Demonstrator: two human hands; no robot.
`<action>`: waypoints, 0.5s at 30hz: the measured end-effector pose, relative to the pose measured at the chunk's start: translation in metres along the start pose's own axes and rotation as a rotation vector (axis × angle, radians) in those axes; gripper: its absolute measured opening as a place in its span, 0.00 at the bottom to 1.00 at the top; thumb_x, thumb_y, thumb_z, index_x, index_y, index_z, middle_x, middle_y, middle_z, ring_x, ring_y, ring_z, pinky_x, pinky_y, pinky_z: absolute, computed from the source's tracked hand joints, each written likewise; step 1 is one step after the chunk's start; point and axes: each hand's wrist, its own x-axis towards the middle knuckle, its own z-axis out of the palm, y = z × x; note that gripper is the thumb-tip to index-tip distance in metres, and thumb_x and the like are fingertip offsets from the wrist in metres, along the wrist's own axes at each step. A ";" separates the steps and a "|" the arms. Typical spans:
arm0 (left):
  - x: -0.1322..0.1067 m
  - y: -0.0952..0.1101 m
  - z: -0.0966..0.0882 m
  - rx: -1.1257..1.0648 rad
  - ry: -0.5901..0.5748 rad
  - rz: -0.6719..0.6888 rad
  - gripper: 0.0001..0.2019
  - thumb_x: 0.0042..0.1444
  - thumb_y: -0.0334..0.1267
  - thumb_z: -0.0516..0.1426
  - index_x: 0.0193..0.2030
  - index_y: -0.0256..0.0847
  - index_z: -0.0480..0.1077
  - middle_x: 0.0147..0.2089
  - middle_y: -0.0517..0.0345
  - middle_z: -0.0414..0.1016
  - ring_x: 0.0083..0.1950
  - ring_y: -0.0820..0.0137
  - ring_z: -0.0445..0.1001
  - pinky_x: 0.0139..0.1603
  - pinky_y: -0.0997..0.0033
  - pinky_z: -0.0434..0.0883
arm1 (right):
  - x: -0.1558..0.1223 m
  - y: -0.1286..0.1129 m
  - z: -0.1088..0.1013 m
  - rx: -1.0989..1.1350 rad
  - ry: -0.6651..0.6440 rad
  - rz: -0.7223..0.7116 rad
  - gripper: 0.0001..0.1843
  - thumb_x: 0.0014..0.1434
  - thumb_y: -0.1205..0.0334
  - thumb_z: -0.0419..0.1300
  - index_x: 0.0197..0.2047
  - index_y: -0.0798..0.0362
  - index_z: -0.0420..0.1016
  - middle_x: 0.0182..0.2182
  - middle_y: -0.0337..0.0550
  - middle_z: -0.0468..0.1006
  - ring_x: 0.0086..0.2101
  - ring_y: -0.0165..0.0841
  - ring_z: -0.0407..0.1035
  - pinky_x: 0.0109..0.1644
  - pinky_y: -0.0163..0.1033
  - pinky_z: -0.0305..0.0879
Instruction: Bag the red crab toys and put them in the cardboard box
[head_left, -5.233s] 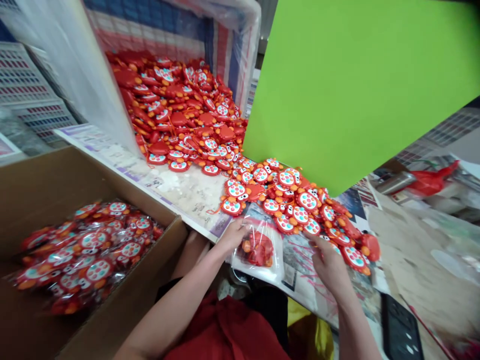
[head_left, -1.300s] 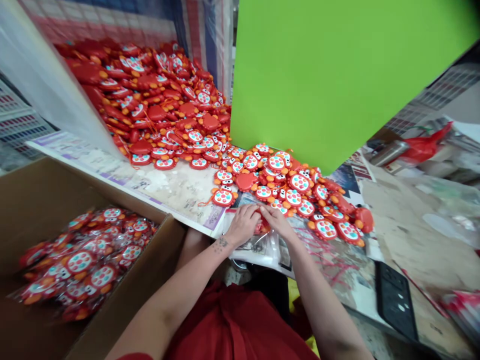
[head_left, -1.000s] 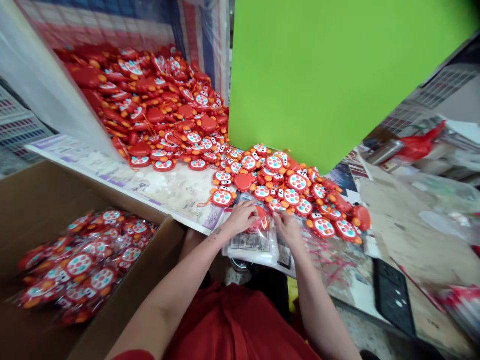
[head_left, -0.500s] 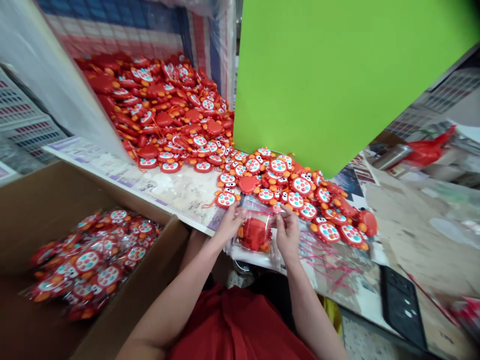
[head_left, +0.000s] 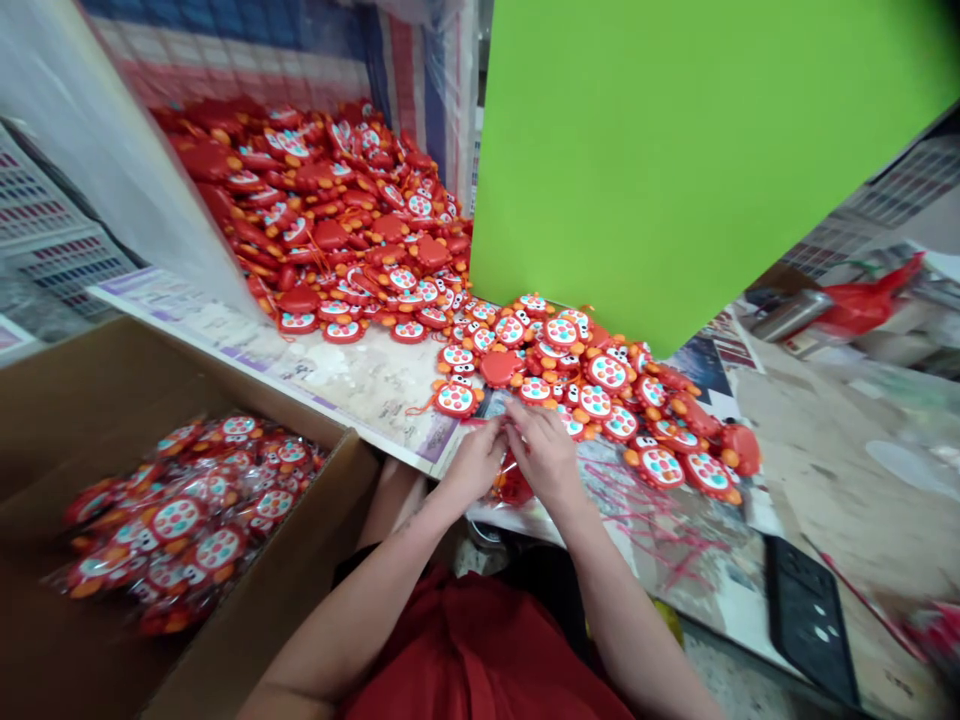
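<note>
At the table's front edge, a clear plastic bag (head_left: 514, 487) with a red crab-shaped toy inside lies mostly beneath my hands. My left hand (head_left: 480, 460) pinches its upper edge from the left. My right hand (head_left: 546, 452) meets it there, fingers bent over the same edge and touching the left fingertips. The fingers cover the bag's opening, so whether it is closed cannot be seen. Just beyond the hands spreads a loose heap of red toys (head_left: 607, 372) with white faces, coloured buttons and orange feet. One toy (head_left: 454, 399) lies right in front of my left hand.
A large pile of the same toys (head_left: 360, 220) fills a striped, plastic-lined container at the back left. On the left, a cardboard box (head_left: 300, 560) holds several bagged toys (head_left: 217, 550). A green panel (head_left: 660, 160) stands behind the heap. A black phone (head_left: 810, 615) lies at right.
Both hands have come together over the top of the bag, from being apart at its two sides. The bagged toy is now more covered by them.
</note>
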 end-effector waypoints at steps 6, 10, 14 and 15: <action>-0.003 0.009 -0.003 0.211 -0.073 0.024 0.16 0.63 0.31 0.46 0.51 0.38 0.71 0.46 0.45 0.79 0.47 0.57 0.77 0.48 0.59 0.72 | 0.010 -0.002 0.004 -0.035 -0.055 0.018 0.22 0.66 0.66 0.49 0.61 0.49 0.69 0.32 0.45 0.78 0.37 0.38 0.71 0.47 0.45 0.68; -0.002 0.006 -0.003 0.139 -0.085 0.067 0.16 0.64 0.33 0.47 0.54 0.40 0.71 0.49 0.49 0.79 0.51 0.60 0.76 0.53 0.61 0.71 | 0.005 0.020 0.000 0.104 0.153 0.296 0.17 0.61 0.64 0.54 0.53 0.51 0.72 0.35 0.45 0.78 0.37 0.39 0.70 0.45 0.46 0.68; 0.002 -0.014 -0.008 0.044 -0.006 -0.076 0.14 0.63 0.34 0.49 0.50 0.42 0.72 0.48 0.53 0.79 0.49 0.64 0.76 0.54 0.63 0.71 | -0.045 0.072 -0.031 0.063 0.370 0.648 0.11 0.54 0.60 0.57 0.39 0.54 0.74 0.32 0.45 0.75 0.32 0.38 0.68 0.39 0.44 0.65; 0.003 -0.021 -0.010 0.026 0.018 -0.124 0.13 0.62 0.34 0.49 0.48 0.41 0.72 0.46 0.54 0.79 0.48 0.65 0.77 0.53 0.63 0.72 | -0.064 0.086 -0.042 0.002 0.380 0.728 0.09 0.52 0.59 0.57 0.35 0.53 0.75 0.29 0.44 0.75 0.31 0.38 0.67 0.39 0.45 0.64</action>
